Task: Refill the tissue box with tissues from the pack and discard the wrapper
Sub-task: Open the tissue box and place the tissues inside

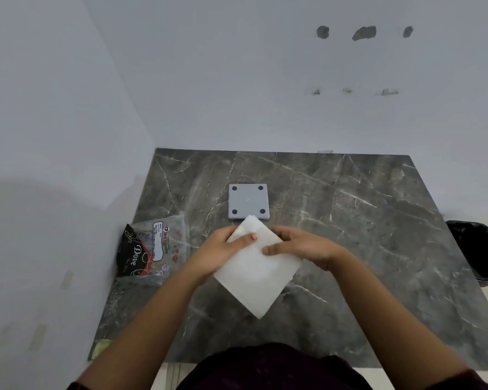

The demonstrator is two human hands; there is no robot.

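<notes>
A white stack of tissues [258, 273] is held over the middle of the dark marble table [364, 220], turned like a diamond. My left hand [223, 251] grips its left side, thumb across the top. My right hand [299, 246] holds its right side, fingers on top. Just behind the stack a grey square piece with four dark round feet [248, 202] lies flat; the stack's far corner overlaps its near edge. The clear plastic wrapper [155, 246], printed in black and red, lies crumpled at the table's left edge by the wall.
A black bin lined with a bag [476, 249] stands off the table's right edge. White walls close the table at the left and the back. My dark clothing [268, 367] shows at the table's near edge.
</notes>
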